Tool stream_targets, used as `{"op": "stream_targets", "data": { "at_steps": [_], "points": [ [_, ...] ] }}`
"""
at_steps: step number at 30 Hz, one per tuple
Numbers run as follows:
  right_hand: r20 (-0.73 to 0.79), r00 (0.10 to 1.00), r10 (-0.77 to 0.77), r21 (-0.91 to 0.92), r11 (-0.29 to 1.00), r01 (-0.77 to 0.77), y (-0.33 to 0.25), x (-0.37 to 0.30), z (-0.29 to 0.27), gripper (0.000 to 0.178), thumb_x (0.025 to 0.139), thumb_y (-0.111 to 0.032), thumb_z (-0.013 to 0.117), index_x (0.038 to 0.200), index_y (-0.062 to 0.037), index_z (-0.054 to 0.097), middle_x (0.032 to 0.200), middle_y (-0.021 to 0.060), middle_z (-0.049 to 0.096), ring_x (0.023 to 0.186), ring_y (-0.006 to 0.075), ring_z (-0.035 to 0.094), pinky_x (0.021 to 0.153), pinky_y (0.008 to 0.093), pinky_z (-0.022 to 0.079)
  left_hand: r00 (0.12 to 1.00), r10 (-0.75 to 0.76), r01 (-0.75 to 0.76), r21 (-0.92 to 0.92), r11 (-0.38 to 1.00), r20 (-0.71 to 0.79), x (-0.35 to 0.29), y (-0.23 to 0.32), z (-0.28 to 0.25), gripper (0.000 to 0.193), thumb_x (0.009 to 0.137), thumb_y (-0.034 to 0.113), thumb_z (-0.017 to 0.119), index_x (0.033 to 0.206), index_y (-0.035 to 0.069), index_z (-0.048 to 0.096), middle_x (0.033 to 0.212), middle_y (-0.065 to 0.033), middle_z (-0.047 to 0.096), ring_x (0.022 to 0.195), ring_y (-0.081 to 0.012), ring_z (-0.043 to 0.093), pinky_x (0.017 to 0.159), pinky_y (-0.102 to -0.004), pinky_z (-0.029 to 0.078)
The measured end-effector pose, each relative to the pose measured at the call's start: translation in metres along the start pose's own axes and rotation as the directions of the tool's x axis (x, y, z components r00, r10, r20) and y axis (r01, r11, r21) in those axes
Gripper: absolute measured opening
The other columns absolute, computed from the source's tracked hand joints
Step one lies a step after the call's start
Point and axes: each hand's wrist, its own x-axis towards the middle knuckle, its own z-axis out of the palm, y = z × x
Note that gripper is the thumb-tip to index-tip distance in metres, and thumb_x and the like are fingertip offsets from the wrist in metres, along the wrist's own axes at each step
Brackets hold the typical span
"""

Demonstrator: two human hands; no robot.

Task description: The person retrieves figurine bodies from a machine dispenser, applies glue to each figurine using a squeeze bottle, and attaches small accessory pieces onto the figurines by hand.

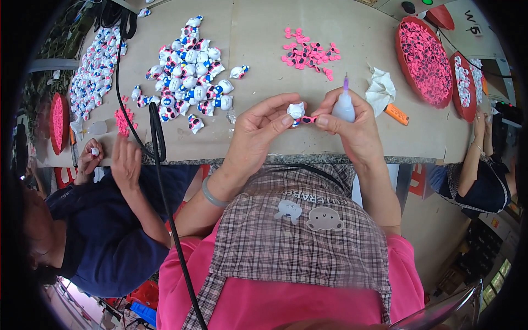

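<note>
My left hand (254, 125) pinches a small white toy figurine (295, 109), with a little blue and pink showing low on it. Between the thumb and fingers of my right hand (360, 129) is a small pink sunglasses piece (309, 119) with dark lenses, its near end against or very close to the figurine. The same hand cradles a squeeze bottle (344, 105) with a purple needle tip pointing up and away. Beyond my left hand lies a heap of white, blue and pink figurines (190, 71). Loose pink sunglasses pieces (311, 54) are scattered beyond my right hand.
Right of my hands are a crumpled white tissue (380, 91) and an orange lighter (396, 114). A red tray (402, 59) of pink pieces stands farther right. A black cord (157, 132) hangs at left, near a co-worker's hand (127, 164). Another person (476, 176) works at right.
</note>
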Motion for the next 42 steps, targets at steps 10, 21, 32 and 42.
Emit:
{"op": "stream_targets", "data": {
  "at_steps": [10,21,32,42],
  "points": [
    [-0.101,0.995,-0.027,-0.052,0.998,0.022,0.013,-0.001,0.009,0.020,0.075,0.002,0.074,0.090,-0.0012,0.061,0.084,0.0065,0.066,0.080,0.0127,0.064,0.072,0.0245,0.051,0.998,0.064,-0.065,0.182,0.981,0.007,-0.003,0.002,0.002,0.031,0.089,-0.002,0.058,0.119,-0.003,0.056,0.115,-0.0105,0.060,0.105,-0.0163,0.059,0.093,-0.0271,0.047],
    [-0.218,0.961,-0.170,-0.306,0.947,0.098,0.021,-0.011,0.025,0.019,0.077,-0.001,0.073,0.091,-0.0014,0.059,0.085,0.0060,0.066,0.081,0.0100,0.062,0.072,0.0248,0.051,0.989,0.147,-0.138,0.347,0.928,0.001,-0.005,-0.001,0.006,0.030,0.087,-0.002,0.059,0.117,-0.003,0.058,0.112,-0.0104,0.062,0.101,-0.0157,0.060,0.089,-0.0275,0.049],
    [-0.164,0.959,-0.231,-0.345,0.924,0.164,0.021,-0.011,0.024,0.024,0.076,-0.003,0.073,0.095,-0.0024,0.058,0.093,0.0051,0.064,0.085,0.0115,0.062,0.073,0.0256,0.050,0.994,0.094,-0.103,0.243,0.964,0.048,-0.005,0.002,0.005,0.027,0.088,-0.002,0.058,0.115,-0.003,0.059,0.113,-0.0131,0.063,0.103,-0.0177,0.060,0.092,-0.0298,0.048],
    [-0.038,0.918,-0.396,-0.327,0.872,0.363,0.042,-0.003,0.017,0.026,0.076,0.000,0.071,0.101,-0.0015,0.065,0.092,0.0060,0.058,0.085,0.0131,0.058,0.074,0.0261,0.048,0.967,0.253,-0.256,0.223,0.941,0.042,-0.003,-0.006,0.002,0.026,0.085,-0.005,0.061,0.111,-0.002,0.062,0.112,-0.0096,0.054,0.102,-0.0173,0.057,0.088,-0.0279,0.049]
  ]
}}
